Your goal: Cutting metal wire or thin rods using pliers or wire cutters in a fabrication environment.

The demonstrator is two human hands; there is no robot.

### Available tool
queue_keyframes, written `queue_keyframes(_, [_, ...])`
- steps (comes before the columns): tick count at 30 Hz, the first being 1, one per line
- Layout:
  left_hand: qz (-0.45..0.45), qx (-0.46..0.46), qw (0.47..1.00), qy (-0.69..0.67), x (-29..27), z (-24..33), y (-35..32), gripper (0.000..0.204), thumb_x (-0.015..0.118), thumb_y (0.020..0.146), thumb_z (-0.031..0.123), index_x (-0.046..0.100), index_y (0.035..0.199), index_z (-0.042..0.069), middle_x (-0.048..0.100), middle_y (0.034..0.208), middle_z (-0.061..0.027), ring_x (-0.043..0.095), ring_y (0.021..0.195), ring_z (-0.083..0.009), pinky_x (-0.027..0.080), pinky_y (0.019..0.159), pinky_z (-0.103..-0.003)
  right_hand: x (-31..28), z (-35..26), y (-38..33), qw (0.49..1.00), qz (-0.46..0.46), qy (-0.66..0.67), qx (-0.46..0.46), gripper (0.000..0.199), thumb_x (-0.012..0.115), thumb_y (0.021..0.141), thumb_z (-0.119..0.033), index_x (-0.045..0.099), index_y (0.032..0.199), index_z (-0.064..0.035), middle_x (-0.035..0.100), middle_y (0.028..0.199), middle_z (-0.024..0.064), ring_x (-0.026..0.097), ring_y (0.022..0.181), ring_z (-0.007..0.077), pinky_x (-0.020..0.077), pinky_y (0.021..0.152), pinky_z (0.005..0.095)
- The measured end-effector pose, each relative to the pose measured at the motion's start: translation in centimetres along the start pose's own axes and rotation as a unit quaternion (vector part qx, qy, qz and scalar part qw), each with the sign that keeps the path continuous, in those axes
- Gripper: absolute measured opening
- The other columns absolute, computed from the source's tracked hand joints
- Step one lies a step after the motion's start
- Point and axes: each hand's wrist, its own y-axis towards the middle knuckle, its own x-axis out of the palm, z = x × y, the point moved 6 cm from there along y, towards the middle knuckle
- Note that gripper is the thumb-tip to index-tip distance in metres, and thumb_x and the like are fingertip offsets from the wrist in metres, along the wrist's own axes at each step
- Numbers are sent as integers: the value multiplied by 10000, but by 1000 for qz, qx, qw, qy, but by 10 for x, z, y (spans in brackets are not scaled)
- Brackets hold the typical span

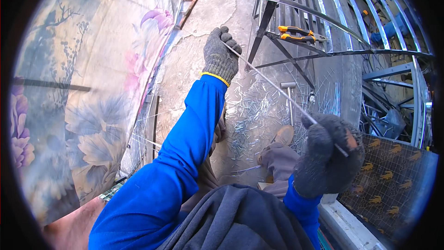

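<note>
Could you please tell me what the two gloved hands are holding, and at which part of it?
A thin metal rod, held at both ends: the left hand grips the far end, the right hand the near end, with a short tip poking out past the glove.

Left hand (221, 55): covered by a grey speckled knitted work glove (220, 60), finished at the cuff with a narrow yellow band (214, 77).

Right hand (327, 155): covered by a darker knitted glove (323, 157) of charcoal tone, its weave coarse and worn; an orange-brown patch (351, 141) is seen near the fingertips.

Sleeves: both arms are clad in bright blue long sleeves (185, 153), smooth fabric, creased at the elbow; the right cuff (300, 203) is seen below the glove.

Torso: a dark grey-blue garment (236, 222), softly folded, is worn over the chest.

Legs: grey-brown trousers (282, 162) are noted, with a tan shoe (283, 135) at the foot.
</note>
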Motion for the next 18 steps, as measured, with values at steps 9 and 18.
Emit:
queue_keyframes(9, [67, 25, 995, -71, -15, 25, 0, 128, 512, 964, 150, 531, 839, 131, 393, 554, 53, 336, 393, -88, 275, 376, -254, 15, 0, -2, 978, -82, 181, 58, 240, 616, 917, -181, 663, 1049, 14, 692, 856, 133, 662, 795, 170, 502, 665, 303])
queue_keyframes(18, [30, -48, 998, -9, -8, 4, 0, 99, 496, 952, 116, 590, 966, 87, 422, 568, 38, 369, 402, -99, 293, 364, -263, 33, -14, -16, 924, -252, 287, 7, 348, 759, 734, -214, 724, 1037, -46, 704, 1082, 108, 650, 1082, 335, 481, 990, 472])
